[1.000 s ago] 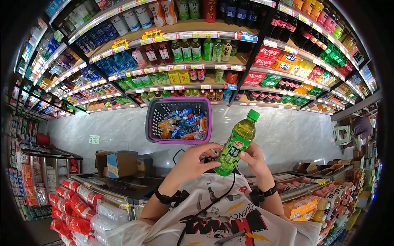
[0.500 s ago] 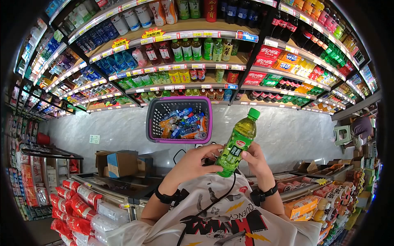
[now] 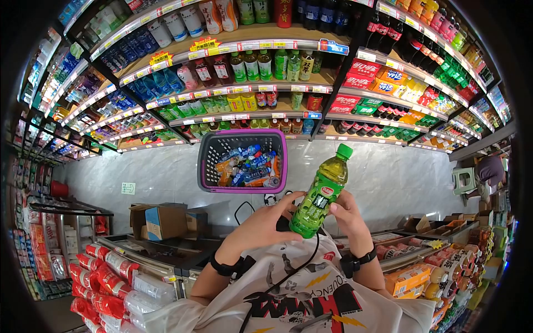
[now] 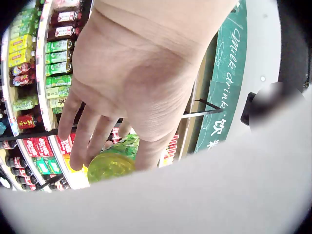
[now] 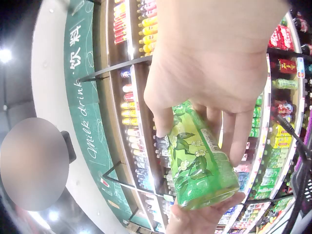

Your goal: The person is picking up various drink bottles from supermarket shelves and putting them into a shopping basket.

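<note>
A green tea drink bottle (image 3: 318, 202) with a green cap (image 3: 344, 151) is held tilted in front of the chest, cap up and to the right. My right hand (image 3: 351, 216) grips its right side, thumb on the label and fingers behind. My left hand (image 3: 258, 226) holds the lower end between thumb and fingers. In the left wrist view, the yellow-green bottle base (image 4: 113, 165) shows between the fingers and thumb of the left hand (image 4: 131, 83). In the right wrist view, a flower-printed side of the label (image 5: 195, 156) shows below the right hand (image 5: 209, 73).
A grey and purple basket (image 3: 283, 161) with several bottles stands on the tiled floor (image 3: 161, 166) ahead. Beyond it are drink shelves (image 3: 255, 91). Open cardboard boxes (image 3: 166, 222) lie at left, red-capped packs (image 3: 111, 280) nearer. At right are a stool (image 3: 463, 180) and orange cartons (image 3: 408, 280).
The bottle has turned a little about its length, so the label lettering looks narrower. My left thumb has moved down toward the base, and the left hand is spread wider.
</note>
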Tool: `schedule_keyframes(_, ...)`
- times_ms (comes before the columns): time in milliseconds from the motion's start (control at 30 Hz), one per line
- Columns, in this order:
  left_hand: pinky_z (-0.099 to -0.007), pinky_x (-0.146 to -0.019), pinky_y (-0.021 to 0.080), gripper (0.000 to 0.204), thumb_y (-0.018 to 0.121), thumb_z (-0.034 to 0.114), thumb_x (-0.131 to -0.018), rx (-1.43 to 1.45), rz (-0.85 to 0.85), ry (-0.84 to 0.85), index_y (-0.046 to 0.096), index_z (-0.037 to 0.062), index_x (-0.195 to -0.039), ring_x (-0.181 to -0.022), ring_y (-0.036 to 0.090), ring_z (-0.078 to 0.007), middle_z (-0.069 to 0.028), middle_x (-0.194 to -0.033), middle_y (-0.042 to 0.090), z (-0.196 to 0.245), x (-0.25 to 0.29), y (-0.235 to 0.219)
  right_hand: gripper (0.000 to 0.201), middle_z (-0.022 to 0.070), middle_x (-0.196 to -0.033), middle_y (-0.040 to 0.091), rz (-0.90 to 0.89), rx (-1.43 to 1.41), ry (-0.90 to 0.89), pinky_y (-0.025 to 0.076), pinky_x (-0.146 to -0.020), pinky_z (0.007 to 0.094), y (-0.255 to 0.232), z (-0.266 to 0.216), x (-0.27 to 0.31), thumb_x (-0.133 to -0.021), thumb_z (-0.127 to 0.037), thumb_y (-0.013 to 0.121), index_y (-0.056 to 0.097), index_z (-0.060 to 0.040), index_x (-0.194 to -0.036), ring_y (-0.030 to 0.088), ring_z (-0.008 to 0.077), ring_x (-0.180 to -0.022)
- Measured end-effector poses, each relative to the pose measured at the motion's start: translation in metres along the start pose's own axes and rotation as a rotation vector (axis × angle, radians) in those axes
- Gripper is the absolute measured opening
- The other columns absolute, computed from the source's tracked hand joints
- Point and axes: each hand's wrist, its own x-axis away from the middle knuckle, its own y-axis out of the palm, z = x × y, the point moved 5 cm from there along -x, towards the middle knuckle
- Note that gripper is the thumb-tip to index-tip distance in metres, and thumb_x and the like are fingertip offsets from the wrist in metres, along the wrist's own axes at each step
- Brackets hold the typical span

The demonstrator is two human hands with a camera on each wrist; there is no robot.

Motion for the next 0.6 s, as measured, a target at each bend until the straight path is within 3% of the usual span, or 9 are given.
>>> schedule_keyframes(100,-0.0419,-0.090,0.054,0.100,0.085,0.028,-0.079,0.025,0.029,0.019,0.026,0.0134,-0.158,-0.099,0.070,-0.0336,-0.0176,-0.109,0.072,0.008,0.000,-0.003,0.056,0.0121,-0.120,0.067,0.013,-0.045,0.021,0.055,-0.082,0.0317,0.001,-0.001,0.001,-0.092,-0.028,0.070,0.053,0.0031,-0.136,0.066,0.0192,-0.104)
schedule_keyframes(167,-0.0422,-0.098,0.051,0.098,0.087,0.028,-0.077,0.041,-0.024,-0.078,0.032,0.0146,-0.157,-0.110,0.068,-0.0350,-0.0179,-0.116,0.071,0.014,0.000,-0.005,0.056,0.0117,-0.120,0.067,0.028,-0.067,0.026,0.055,-0.081,0.0315,0.000,0.000,0.001,-0.092,-0.029,0.070,0.054,0.0026,-0.135,0.066,0.0194,-0.104)
schedule_keyframes(267,-0.0431,-0.095,0.052,0.094,0.087,0.028,-0.075,-0.015,-0.061,-0.055,0.038,0.0144,-0.155,-0.107,0.070,-0.0348,-0.0161,-0.111,0.072,0.008,-0.002,-0.006,0.057,0.0110,-0.121,0.067,0.066,-0.118,0.032,0.055,-0.082,0.0322,-0.008,0.006,0.000,-0.092,-0.031,0.070,0.054,0.0021,-0.135,0.066,0.0194,-0.105)
schedule_keyframes(300,-0.0431,-0.095,0.052,0.094,0.087,0.028,-0.075,-0.015,-0.061,-0.054,0.038,0.0144,-0.155,-0.107,0.070,-0.0348,-0.0161,-0.111,0.072,0.008,-0.002,-0.006,0.062,0.0170,-0.125,0.065,0.066,-0.136,0.035,0.054,-0.091,0.0375,-0.011,0.008,0.000,-0.092,-0.033,0.071,0.051,0.0034,-0.137,0.065,0.0249,-0.112)
schedule_keyframes(333,-0.0424,-0.093,0.053,0.088,0.087,0.026,-0.076,-0.051,-0.050,-0.016,0.044,0.0130,-0.151,-0.104,0.070,-0.0332,-0.0153,-0.111,0.072,0.009,-0.002,-0.008,0.067,0.0229,-0.129,0.064,0.066,-0.152,0.039,0.053,-0.100,0.0428,-0.014,0.008,0.000,-0.091,-0.035,0.072,0.048,0.0048,-0.139,0.064,0.0304,-0.120)
schedule_keyframes(400,-0.0418,-0.091,0.053,0.081,0.086,0.024,-0.076,-0.087,-0.039,0.023,0.049,0.0116,-0.147,-0.101,0.071,-0.0317,-0.0146,-0.110,0.073,0.007,-0.001,-0.008,0.067,0.0232,-0.128,0.064,0.080,-0.150,0.038,0.053,-0.101,0.0443,-0.018,0.010,0.000,-0.091,-0.035,0.072,0.048,0.0051,-0.139,0.064,0.0317,-0.120)
schedule_keyframes(467,-0.0394,-0.085,0.054,0.063,0.086,0.020,-0.077,-0.079,0.090,0.068,0.062,0.0100,-0.134,-0.095,0.071,-0.0295,-0.0134,-0.110,0.073,0.005,0.001,-0.013,0.068,0.0234,-0.128,0.064,0.101,-0.150,0.035,0.053,-0.102,0.0459,-0.022,0.012,0.002,-0.090,-0.036,0.073,0.048,0.0054,-0.138,0.064,0.0331,-0.121)
schedule_keyframes(600,-0.0366,-0.081,0.054,0.045,0.086,0.019,-0.076,-0.200,0.090,0.107,0.072,0.0078,-0.117,-0.091,0.070,-0.0274,-0.0121,-0.108,0.074,0.010,0.001,-0.014,0.073,0.0230,-0.125,0.065,0.097,-0.194,-0.008,0.054,-0.100,0.0483,-0.024,0.018,0.001,-0.087,-0.038,0.077,0.047,0.0053,-0.138,0.065,0.0340,-0.119)
